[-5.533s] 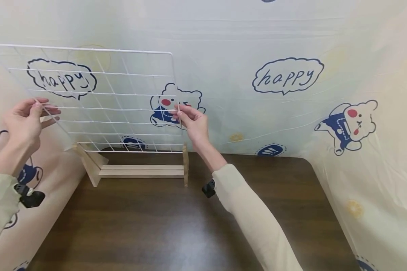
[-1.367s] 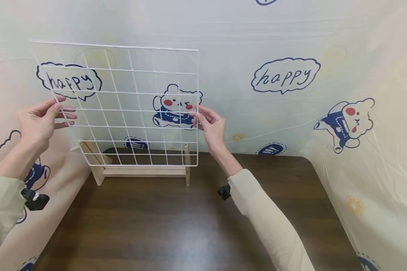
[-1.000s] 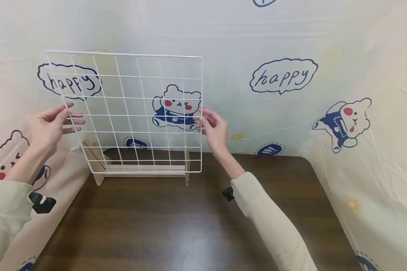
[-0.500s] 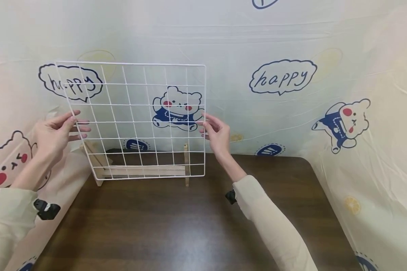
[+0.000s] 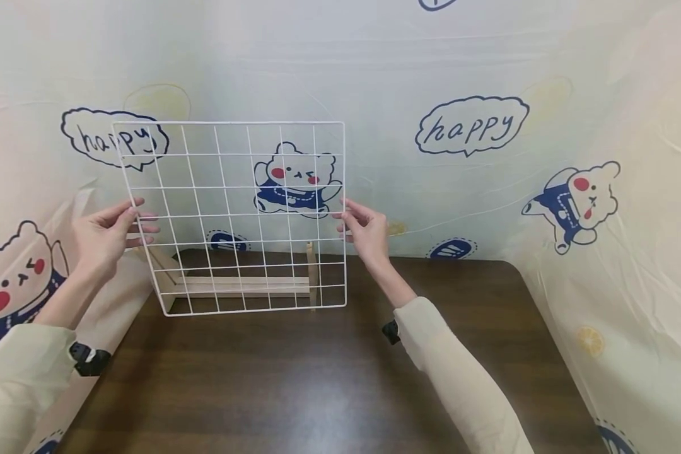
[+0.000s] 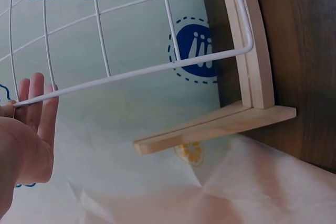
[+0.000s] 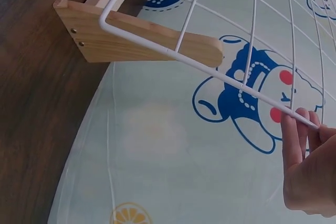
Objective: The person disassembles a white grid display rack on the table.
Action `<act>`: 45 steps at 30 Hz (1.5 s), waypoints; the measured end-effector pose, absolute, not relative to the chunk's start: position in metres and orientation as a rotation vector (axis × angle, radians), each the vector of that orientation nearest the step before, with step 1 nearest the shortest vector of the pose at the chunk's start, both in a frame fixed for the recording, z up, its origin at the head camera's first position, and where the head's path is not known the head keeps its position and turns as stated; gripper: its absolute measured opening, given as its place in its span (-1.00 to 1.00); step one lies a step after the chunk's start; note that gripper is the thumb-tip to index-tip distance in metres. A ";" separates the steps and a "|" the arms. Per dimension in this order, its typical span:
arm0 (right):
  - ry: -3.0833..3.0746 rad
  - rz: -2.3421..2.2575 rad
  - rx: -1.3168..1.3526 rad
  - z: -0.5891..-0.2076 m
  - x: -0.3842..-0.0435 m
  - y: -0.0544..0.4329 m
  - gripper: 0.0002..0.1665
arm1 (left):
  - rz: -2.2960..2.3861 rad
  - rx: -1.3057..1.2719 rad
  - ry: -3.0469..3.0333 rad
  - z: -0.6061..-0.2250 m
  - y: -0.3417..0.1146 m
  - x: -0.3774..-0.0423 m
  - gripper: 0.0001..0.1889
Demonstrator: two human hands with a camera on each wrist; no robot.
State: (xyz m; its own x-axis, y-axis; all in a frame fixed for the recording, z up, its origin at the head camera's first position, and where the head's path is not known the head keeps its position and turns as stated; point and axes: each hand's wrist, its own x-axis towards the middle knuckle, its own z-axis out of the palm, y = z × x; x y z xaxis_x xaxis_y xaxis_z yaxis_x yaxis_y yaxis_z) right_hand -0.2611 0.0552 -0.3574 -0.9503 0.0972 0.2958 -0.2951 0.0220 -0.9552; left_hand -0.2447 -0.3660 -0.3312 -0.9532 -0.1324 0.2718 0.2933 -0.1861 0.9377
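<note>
A white wire grid panel is held upright, leaning slightly, between both hands. On its left edge wire, my left hand pinches with thumb and index finger, the other fingers extended behind the mesh. The right edge wire is pinched the same way by my right hand. Behind the panel in the head view stands a light wooden stand, a crossbar joining two side pieces. From the left wrist, the panel's lower corner overlaps the crossbar. The right wrist view shows the stand's side piece beyond the panel's corner.
The stand sits toward the back left of a dark brown table. A pale printed curtain with bears and "happy" bubbles surrounds the table at the back and sides. Each wrist carries a small black camera.
Both hands have carried the grid panel rightward, then lower. Its bottom edge, earlier level with the stand's top, now shows below the crossbar in the head view. The stand has not moved.
</note>
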 end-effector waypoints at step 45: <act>-2.149 2.103 -0.011 -0.361 -0.242 0.121 -0.66 | -2.055 -0.307 -2.123 -0.363 -0.315 -0.248 -0.56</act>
State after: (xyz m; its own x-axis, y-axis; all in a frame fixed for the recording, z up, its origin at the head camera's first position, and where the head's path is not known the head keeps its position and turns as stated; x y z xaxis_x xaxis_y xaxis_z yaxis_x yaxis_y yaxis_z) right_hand -0.2425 0.1215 -0.3609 -0.9909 0.0993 0.0912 -0.0890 0.0258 -0.9957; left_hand -0.2484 -0.3154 -0.3631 -0.9643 0.0287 0.2634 0.2642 0.0284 0.9641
